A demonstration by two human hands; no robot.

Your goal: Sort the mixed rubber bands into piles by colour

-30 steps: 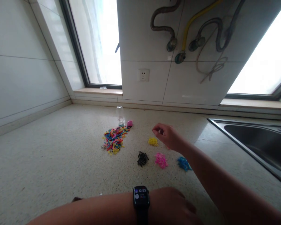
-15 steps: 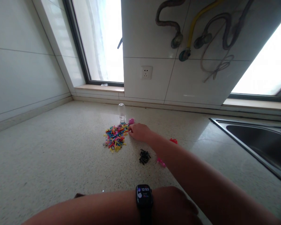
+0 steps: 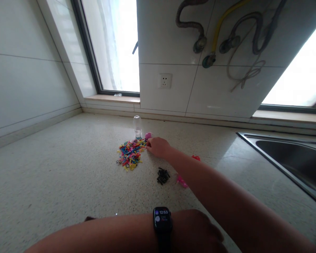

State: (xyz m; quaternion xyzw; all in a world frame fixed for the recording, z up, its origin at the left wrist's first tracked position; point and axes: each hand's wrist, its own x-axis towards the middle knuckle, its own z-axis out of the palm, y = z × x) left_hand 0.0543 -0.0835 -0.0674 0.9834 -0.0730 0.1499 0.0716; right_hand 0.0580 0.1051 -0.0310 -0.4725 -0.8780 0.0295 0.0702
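A loose pile of small multicoloured rubber bands [image 3: 130, 154] lies on the speckled counter. My right hand [image 3: 158, 147] is at the pile's right edge, thumb and fingers pinched together. What sits between those fingertips is too small to make out. Just behind them is a small pink round object [image 3: 148, 135]. A clear jar [image 3: 137, 127] stands behind the pile. Closer to me are a heap of black bands [image 3: 163, 175], some pink bands [image 3: 182, 181] and some red bands [image 3: 196, 158], partly covered by my right forearm. My left hand [image 3: 196, 226] rests low in front, its fingers mostly hidden.
A steel sink [image 3: 284, 165] is set into the counter [image 3: 68, 182] on the right. Behind the counter rises a tiled wall with a socket [image 3: 165, 81] and hoses [image 3: 192, 24]. A black watch [image 3: 162, 220] is on my left wrist.
My right hand has shifted very slightly right at the pile's edge, still pinched. My left hand and the heaps stay as they were; the view has moved a little.
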